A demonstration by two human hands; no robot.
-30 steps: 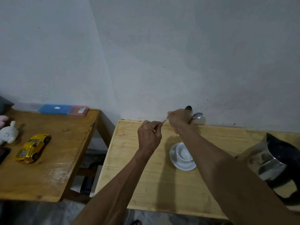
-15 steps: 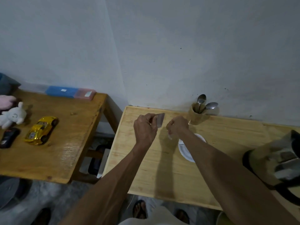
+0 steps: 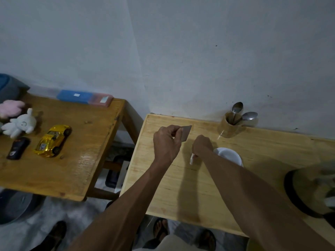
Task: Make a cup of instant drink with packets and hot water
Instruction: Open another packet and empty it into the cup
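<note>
While the left hand (image 3: 167,142) pinches the brown packet (image 3: 185,133) above the table (image 3: 181,187), the right hand (image 3: 202,145) grips a white torn strip (image 3: 191,159); the cup (image 3: 229,155) sits at the right hand's three o'clock.

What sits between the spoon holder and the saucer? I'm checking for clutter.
Nothing: the head view shows only bare table between the spoon holder and the saucer.

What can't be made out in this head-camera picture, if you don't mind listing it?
- Cup: mostly hidden behind the right forearm, so its contents cannot be seen.
- Kettle: blurred and cut off by the right edge.
- Packet in the left hand: too dim to read any print.
- White scrap under the right hand: too small to identify.
</note>
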